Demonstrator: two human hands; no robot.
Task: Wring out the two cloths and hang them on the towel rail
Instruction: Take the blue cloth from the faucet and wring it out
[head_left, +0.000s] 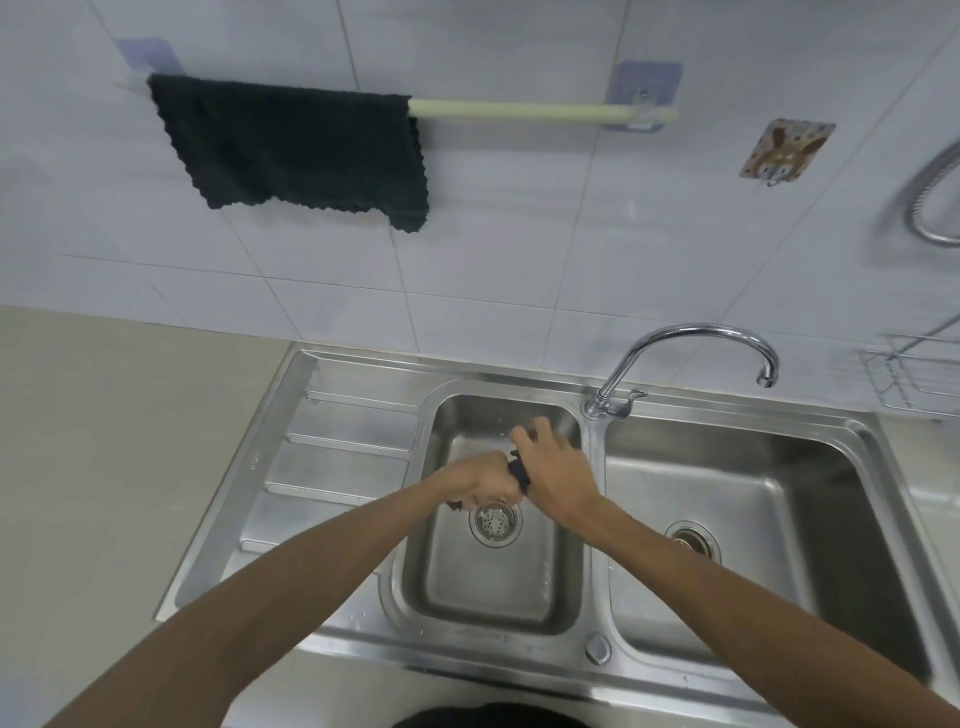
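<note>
One dark cloth (296, 148) hangs spread over the left half of the pale green towel rail (519, 110) on the tiled wall. A second dark cloth (519, 472) is bunched into a tight roll between both hands, above the left sink basin (493, 587) and its drain. My left hand (480, 480) is closed around the roll's left end. My right hand (553, 465) grips its right end from above. Most of this cloth is hidden inside the two fists.
A steel double sink with a ribbed drainboard (337, 467) at left and a second basin (737, 545) at right. The curved tap (696, 343) points over the right basin. A wire rack (914, 379), a wall hook (784, 150) and a shower hose (930, 197) are at right.
</note>
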